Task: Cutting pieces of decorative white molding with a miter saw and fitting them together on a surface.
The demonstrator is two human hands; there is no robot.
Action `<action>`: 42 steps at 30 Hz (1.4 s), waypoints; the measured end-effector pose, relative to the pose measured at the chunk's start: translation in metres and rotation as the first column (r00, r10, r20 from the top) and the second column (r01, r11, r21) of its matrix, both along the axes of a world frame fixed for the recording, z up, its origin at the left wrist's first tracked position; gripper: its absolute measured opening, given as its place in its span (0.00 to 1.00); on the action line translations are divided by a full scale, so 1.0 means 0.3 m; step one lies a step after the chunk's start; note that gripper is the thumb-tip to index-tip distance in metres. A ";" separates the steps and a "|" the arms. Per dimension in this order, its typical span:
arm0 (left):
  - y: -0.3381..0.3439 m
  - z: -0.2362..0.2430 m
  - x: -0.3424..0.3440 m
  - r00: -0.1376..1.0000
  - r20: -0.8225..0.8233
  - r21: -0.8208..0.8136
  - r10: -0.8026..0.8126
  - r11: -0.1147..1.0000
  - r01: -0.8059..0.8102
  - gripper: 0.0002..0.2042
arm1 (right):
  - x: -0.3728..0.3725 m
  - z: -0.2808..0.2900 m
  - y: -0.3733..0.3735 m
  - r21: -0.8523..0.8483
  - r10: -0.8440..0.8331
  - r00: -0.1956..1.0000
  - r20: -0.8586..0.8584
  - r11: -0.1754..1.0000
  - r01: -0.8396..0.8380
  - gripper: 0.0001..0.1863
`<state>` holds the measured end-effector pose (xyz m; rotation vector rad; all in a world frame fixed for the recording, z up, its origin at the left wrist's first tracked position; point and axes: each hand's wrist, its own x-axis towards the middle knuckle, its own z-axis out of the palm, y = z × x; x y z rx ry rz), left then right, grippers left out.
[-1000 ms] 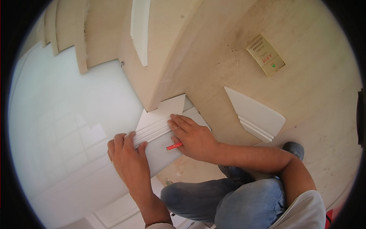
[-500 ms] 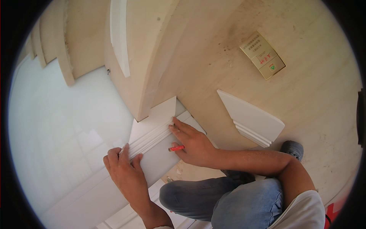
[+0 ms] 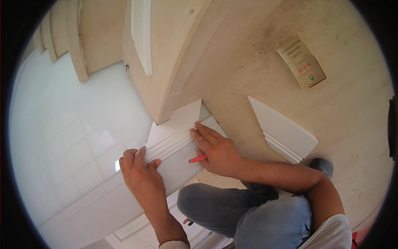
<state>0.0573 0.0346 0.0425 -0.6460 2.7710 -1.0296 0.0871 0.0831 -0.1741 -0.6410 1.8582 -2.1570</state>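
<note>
A short piece of white grooved moulding (image 3: 174, 139) lies on a long white board, its notched far side against the foot of the beige stone post. My left hand (image 3: 141, 170) grips its left end, thumb on the near side and fingers over the end. At the right end, my right hand (image 3: 219, 151) presses its fingertips on the grooves. A red pencil (image 3: 197, 159) is tucked in that same hand, its end sticking out toward the left. The long white board (image 3: 178, 166) runs from lower left to upper right beneath both hands.
A second white moulding piece (image 3: 284, 130) lies on the beige floor at right. Beyond it is a gold box (image 3: 302, 63). The stone post (image 3: 153, 62) rises ahead, with glossy white flooring (image 3: 78, 124) at left. My bent knees (image 3: 244, 216) are close below the board.
The view has shifted slightly, so the scene sits a little further right. Both hands keep their places on the moulding, and the red pencil stays in my right hand.
</note>
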 end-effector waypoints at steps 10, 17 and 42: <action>-0.005 -0.016 0.005 0.998 0.035 -0.050 -0.060 0.997 0.062 0.19 | -0.007 -0.009 0.002 0.023 -0.016 0.998 -0.054 1.000 0.017 0.33; -0.004 -0.008 0.000 0.995 0.054 -0.056 -0.088 0.994 0.091 0.19 | -0.008 -0.016 0.005 0.008 -0.005 0.998 -0.067 1.000 0.005 0.34; -0.005 -0.030 0.006 0.986 0.090 -0.096 -0.142 0.984 0.150 0.22 | -0.075 -0.038 0.655 0.819 0.305 0.892 -0.333 0.563 0.113 0.36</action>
